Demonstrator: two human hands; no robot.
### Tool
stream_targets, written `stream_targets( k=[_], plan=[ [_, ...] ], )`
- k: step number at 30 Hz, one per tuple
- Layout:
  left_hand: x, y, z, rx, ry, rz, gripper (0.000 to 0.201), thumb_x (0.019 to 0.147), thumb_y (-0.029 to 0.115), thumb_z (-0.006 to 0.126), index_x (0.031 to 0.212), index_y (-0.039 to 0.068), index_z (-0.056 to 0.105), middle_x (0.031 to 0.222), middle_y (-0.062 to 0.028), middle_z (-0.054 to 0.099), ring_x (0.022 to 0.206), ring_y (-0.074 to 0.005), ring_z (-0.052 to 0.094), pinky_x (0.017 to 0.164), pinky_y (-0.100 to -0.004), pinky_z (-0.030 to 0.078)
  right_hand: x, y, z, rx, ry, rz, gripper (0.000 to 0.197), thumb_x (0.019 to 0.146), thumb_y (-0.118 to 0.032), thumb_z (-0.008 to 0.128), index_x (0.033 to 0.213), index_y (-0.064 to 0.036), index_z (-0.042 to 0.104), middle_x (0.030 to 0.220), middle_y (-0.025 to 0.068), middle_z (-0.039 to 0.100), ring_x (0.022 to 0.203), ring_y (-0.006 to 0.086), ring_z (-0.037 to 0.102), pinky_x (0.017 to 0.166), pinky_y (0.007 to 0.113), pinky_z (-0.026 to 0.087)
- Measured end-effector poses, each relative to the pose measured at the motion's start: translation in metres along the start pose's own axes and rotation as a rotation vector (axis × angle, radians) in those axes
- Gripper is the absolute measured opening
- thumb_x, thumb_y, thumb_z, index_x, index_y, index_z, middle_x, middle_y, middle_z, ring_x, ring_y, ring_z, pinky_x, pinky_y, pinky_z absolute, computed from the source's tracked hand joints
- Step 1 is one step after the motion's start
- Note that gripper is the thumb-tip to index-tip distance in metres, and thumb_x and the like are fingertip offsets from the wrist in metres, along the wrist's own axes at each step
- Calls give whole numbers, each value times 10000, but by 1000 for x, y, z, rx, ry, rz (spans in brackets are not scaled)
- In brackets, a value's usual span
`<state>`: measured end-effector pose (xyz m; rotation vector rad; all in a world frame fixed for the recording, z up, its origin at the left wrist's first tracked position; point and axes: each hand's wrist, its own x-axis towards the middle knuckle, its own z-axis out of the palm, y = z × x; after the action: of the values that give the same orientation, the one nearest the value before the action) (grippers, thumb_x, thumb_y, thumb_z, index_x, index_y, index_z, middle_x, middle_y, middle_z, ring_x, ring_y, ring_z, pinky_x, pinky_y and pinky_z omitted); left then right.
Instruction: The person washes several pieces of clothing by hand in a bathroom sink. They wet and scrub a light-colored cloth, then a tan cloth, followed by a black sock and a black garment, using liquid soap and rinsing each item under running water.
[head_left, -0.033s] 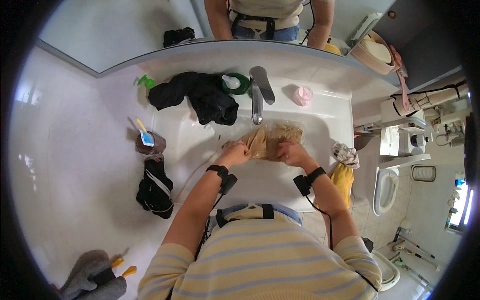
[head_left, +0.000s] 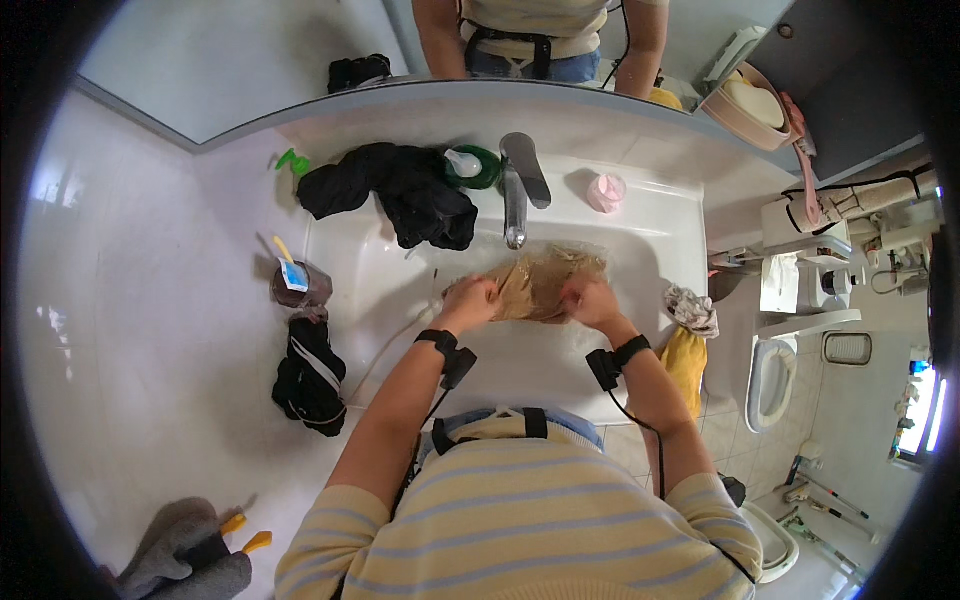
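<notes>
A wet, thin brown cloth lies crumpled in shallow water in the white sink, below the faucet. My left hand is closed on its left end, fingers curled into the fabric. At the right end, my right hand pinches the same cloth. The fabric stretches between both hands. Its exact kind of garment cannot be made out. Both wrists wear black straps with small boxes.
A black garment drapes over the sink's back left, next to a green pump bottle. A pink cup stands at the back right. Yellow cloth hangs at the right edge. A dark cup and black cloth are on the left.
The cloth's folds have shifted between my hands, and its middle looks more bunched. My right fingers have moved slightly. Both hands stay on the cloth.
</notes>
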<state>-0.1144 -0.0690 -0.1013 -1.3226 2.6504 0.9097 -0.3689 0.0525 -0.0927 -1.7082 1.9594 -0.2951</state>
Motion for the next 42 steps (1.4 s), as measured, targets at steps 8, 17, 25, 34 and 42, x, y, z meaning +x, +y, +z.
stream_targets(
  k=[8,17,25,34,42],
  plan=[
    [30,4,7,-205,-454,-429,642,764,350,613,1290,30,430,1167,-192,566,1111,-320,533,922,-383,424,31,-11,12,374,-252,228,369,681,-227,710,964,-9,617,946,220,608,893,397,572,800,437,465],
    [-2,-12,-17,-1320,-489,-535,526,776,65,580,1228,96,314,1183,-70,433,983,-207,491,741,-419,457,-5,-18,5,915,226,31,312,829,-82,571,1075,-61,381,838,133,573,797,232,593,695,318,468],
    [-6,-19,3,-1325,-83,-229,469,717,48,554,1138,92,354,1147,-91,414,1080,-218,420,902,-310,377,-12,-44,-46,389,313,241,388,854,-243,584,1139,-45,412,858,178,629,814,380,612,725,400,483],
    [-7,1,14,-152,29,-274,734,825,322,550,1447,199,181,1512,-123,63,1392,-337,50,1083,-540,114,28,-47,19,-339,242,112,551,828,-346,574,1318,-149,417,1430,136,320,1259,402,332,926,567,350],
    [-29,24,8,414,-445,-262,680,908,451,394,1481,240,95,1547,-52,-26,1420,-251,27,1087,-559,-9,35,-28,62,-731,-246,-176,638,873,-523,449,1424,-229,319,1522,30,187,1410,304,73,1103,533,58]
  ],
)
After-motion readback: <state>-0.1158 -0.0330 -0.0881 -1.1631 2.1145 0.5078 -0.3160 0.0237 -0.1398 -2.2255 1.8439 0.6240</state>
